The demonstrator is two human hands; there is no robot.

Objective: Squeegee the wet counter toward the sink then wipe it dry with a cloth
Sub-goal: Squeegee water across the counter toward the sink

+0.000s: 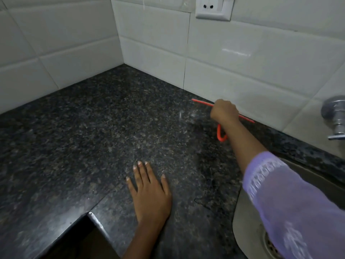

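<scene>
A dark speckled granite counter [112, 128] fills the view, with a faint wet sheen near its middle and back. My right hand [224, 111] is shut on an orange squeegee [201, 102]; its thin blade lies along the foot of the back wall, and its looped handle [221, 136] pokes out below my wrist. My left hand [149, 191] rests flat on the counter near the front, fingers apart, holding nothing. The steel sink [248, 221] lies at the lower right, partly hidden by my purple sleeve. No cloth is in view.
White tiled walls meet in a corner [123, 62] at the back left. A wall socket [212, 8] sits high on the back wall. A metal tap [336, 116] juts from the wall at the right edge. The sink drain [270, 245] shows at the bottom right.
</scene>
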